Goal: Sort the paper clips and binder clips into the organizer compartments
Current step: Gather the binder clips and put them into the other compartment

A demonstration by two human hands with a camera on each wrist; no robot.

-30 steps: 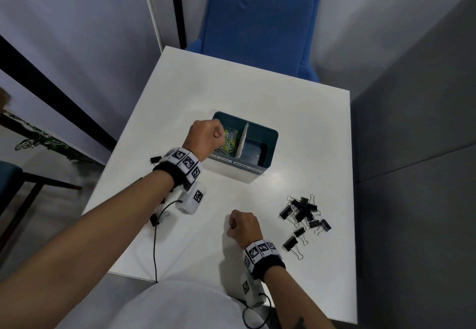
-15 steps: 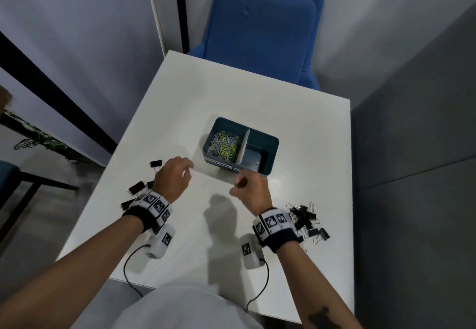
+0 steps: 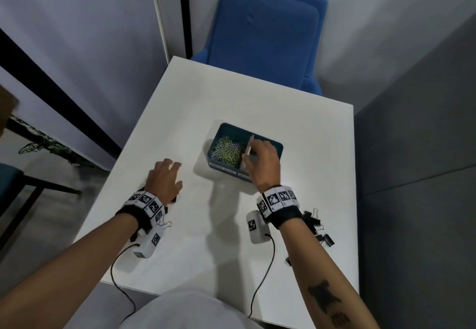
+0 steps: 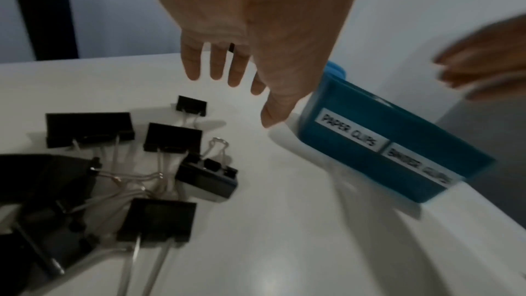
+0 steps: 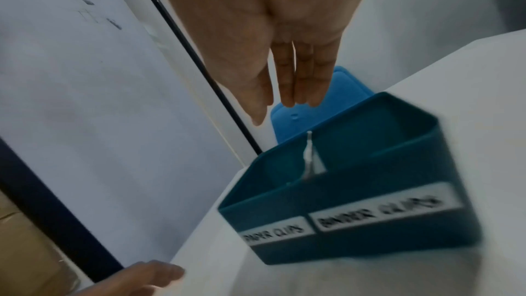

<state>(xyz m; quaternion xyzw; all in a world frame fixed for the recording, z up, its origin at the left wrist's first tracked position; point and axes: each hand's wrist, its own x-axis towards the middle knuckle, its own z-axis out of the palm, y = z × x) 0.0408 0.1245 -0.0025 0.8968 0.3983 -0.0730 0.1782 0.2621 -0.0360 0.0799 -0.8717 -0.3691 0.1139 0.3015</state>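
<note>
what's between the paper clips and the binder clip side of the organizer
A white divider stands between the paper clips and the other compartment, seen in the head view.

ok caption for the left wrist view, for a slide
Open left hand above loose black binder clips on the white table, beside the labelled teal organizer.

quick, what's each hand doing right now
left hand: open, fingers spread over the binder clips, holding nothing
right hand: open, fingers straight above the organizer, holding nothing
</note>
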